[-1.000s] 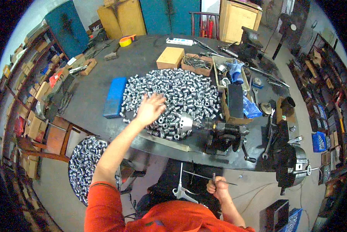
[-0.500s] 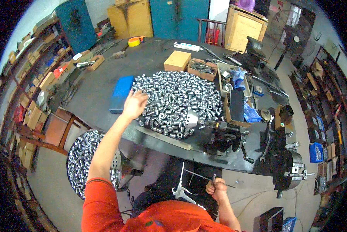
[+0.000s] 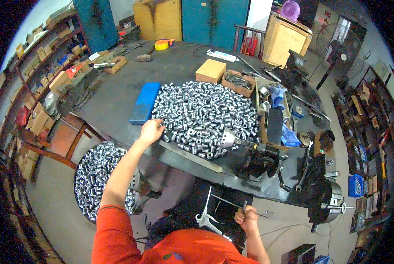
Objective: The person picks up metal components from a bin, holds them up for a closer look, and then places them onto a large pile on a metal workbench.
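My left hand (image 3: pixel 151 132) is closed at the left front edge of a pile of short metal sleeves (image 3: pixel 205 114) on the dark table. Its fingertips pinch a small grey piece that looks like one of these sleeves, mostly hidden by the fingers. Low over my lap, my right hand (image 3: pixel 248 215) is closed around a thin metal rod (image 3: pixel 226 201), with a short upright piece showing at the fingers. Beside it, a silver air blow gun (image 3: pixel 208 218) lies across my lap. A blue box (image 3: pixel 144 104) stands just beyond my left hand.
A round container of sleeves (image 3: pixel 98 180) stands below the table, under my left forearm. A hand-cranked fixture (image 3: pixel 260 160) with a pale conical head sits at the front edge. Wrenches (image 3: pixel 303 169) and a chuck (image 3: pixel 331 196) lie right. A yellow box (image 3: pixel 210 71) stands behind the pile.
My left hand has drawn back from beside the blue box toward the table's front edge, its fingers now closed. The right hand with the rod has hardly moved. The whole view has shifted slightly.
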A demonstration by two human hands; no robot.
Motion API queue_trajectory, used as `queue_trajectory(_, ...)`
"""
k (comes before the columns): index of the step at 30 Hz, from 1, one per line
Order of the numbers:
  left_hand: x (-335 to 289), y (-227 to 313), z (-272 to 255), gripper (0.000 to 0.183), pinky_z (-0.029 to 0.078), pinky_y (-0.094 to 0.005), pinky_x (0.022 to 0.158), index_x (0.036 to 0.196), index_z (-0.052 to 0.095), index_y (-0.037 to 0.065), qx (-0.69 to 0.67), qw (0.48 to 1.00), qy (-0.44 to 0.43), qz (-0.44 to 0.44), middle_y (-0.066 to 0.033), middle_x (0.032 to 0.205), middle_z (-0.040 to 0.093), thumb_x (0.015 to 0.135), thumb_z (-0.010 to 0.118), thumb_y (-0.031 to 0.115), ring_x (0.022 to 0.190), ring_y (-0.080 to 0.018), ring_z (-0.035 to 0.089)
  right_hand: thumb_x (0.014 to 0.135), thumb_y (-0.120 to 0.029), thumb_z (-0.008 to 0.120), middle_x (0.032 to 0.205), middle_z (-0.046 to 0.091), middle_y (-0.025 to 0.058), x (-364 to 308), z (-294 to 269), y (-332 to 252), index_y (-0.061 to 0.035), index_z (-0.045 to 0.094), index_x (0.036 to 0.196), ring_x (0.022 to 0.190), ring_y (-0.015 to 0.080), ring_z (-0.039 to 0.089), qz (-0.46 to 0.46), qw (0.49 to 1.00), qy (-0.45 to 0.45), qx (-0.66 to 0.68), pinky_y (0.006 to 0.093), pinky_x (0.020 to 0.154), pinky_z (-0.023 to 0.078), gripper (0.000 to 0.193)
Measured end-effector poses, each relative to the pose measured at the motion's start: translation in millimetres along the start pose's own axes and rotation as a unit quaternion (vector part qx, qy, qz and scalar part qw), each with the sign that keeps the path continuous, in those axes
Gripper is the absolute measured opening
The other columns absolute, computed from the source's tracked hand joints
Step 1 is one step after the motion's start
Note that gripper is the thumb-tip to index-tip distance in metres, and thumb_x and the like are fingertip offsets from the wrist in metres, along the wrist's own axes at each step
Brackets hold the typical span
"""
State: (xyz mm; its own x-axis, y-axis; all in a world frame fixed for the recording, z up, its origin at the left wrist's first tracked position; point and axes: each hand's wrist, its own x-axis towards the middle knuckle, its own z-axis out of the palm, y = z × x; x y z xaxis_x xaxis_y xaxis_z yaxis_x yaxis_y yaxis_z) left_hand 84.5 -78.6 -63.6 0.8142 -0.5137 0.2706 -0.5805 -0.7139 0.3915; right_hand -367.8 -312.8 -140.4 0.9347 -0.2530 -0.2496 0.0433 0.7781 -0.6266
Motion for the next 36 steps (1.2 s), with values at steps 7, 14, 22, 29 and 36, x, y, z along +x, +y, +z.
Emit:
queue_trajectory(7, -5.1, -2.7, -45.3, 0.037, 0.049, -0.0451, 0.076, 0.112, 0.061, 0.013, 0.032, 0.998, -0.036, 0.027, -0.0165, 0.089, 0.066, 0.077, 0.064, 0.025, 0.086, -0.0346, 0.062, 0.074, -0.019, 0.057, 0.051, 0.030, 0.0015, 0.3, -1.8, -0.1, -0.0115, 0.036, 0.056, 0.042, 0.0130, 0.029, 0.011, 1.000, 0.023, 0.003, 0.0267, 0.038, 0.023, 0.028)
queue_trajectory(14, -90.7, -12.6, -160.3, 0.036, 0.047, -0.0299, 0.057, 0.114, 0.059, 0.002, -0.059, 0.992, -0.016, -0.107, -0.0073, 0.068, 0.064, 0.080, 0.062, 0.014, 0.060, -0.0135, 0.061, 0.075, -0.018, 0.052, 0.051, 0.027, -0.0007, -7.1, -4.0, 6.3, -0.0156, 0.037, 0.059, 0.042, 0.0106, 0.024, -0.002, 0.997, 0.075, 0.002, 0.0236, 0.036, 0.019, 0.023)
queue_trajectory(22, -233.6, -76.5, -151.8, 0.030, 0.050, -0.0332, 0.062, 0.104, 0.063, 0.002, -0.121, 0.990, -0.032, -0.066, -0.0075, 0.074, 0.066, 0.074, 0.063, 0.004, 0.068, -0.0186, 0.063, 0.074, -0.017, 0.054, 0.051, 0.027, 0.0003, -6.3, 25.9, 4.1, -0.0143, 0.030, 0.058, 0.042, 0.0107, 0.024, -0.035, 0.993, 0.077, -0.082, 0.0232, 0.037, 0.018, 0.030)
queue_trajectory(29, -220.3, -69.4, -122.9, 0.034, 0.050, -0.0451, 0.070, 0.097, 0.066, 0.010, 0.224, 0.954, -0.154, -0.127, -0.0155, 0.081, 0.065, 0.076, 0.062, 0.036, 0.079, -0.0340, 0.063, 0.071, 0.002, 0.041, 0.047, 0.034, 0.0052, -4.0, 67.2, 3.7, -0.0108, 0.029, 0.053, 0.039, 0.0128, 0.029, -0.062, 0.988, 0.033, -0.136, 0.0252, 0.034, 0.023, 0.026)
queue_trajectory(36, -200.1, -89.4, -81.3, 0.030, 0.050, -0.0466, 0.063, 0.086, 0.064, 0.008, 0.220, 0.964, -0.109, -0.101, -0.0157, 0.076, 0.065, 0.074, 0.067, 0.035, 0.073, -0.0342, 0.064, 0.074, 0.000, 0.041, 0.047, 0.031, 0.0034, -8.3, 67.5, -2.1, -0.0122, 0.030, 0.054, 0.039, 0.0122, 0.027, -0.070, 0.982, 0.035, -0.171, 0.0249, 0.035, 0.020, 0.026)
